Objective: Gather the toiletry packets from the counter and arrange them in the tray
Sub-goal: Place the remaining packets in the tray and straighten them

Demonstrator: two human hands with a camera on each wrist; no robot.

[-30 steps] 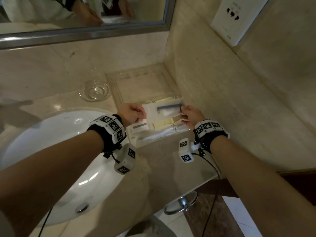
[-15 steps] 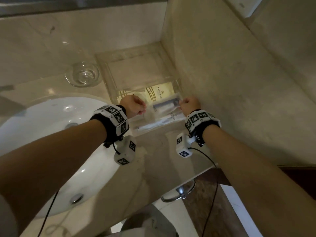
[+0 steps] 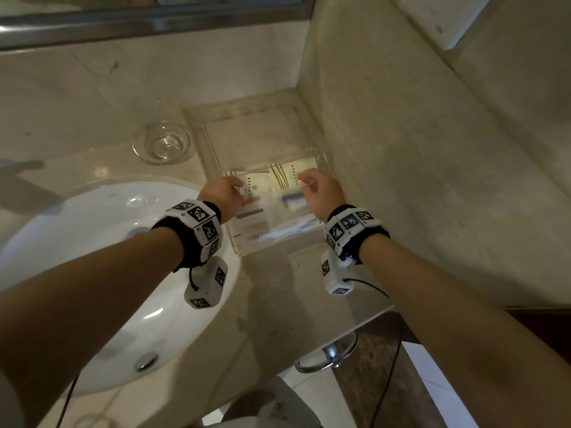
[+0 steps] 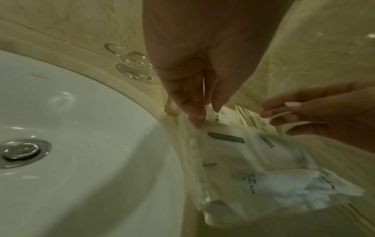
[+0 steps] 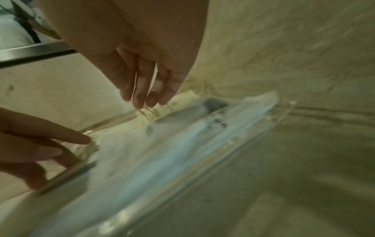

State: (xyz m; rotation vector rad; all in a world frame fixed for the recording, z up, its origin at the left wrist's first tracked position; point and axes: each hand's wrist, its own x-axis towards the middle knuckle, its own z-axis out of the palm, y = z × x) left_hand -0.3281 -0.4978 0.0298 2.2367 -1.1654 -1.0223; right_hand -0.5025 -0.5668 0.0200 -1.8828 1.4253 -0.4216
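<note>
Our left hand [image 3: 224, 193], fingers straight, touches the packets [image 3: 272, 211] in the tray [image 3: 241, 251]; our right hand [image 3: 321, 193] pinches a yellow packet [image 3: 293, 177].

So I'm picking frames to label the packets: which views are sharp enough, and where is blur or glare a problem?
Head view: dim and warm but fairly sharp; the packets sit in the clear tray, print small. Left wrist view: soft, labels smeared, highlights on the sink. Right wrist view: worst, tray and packets streaked by motion blur.
</note>
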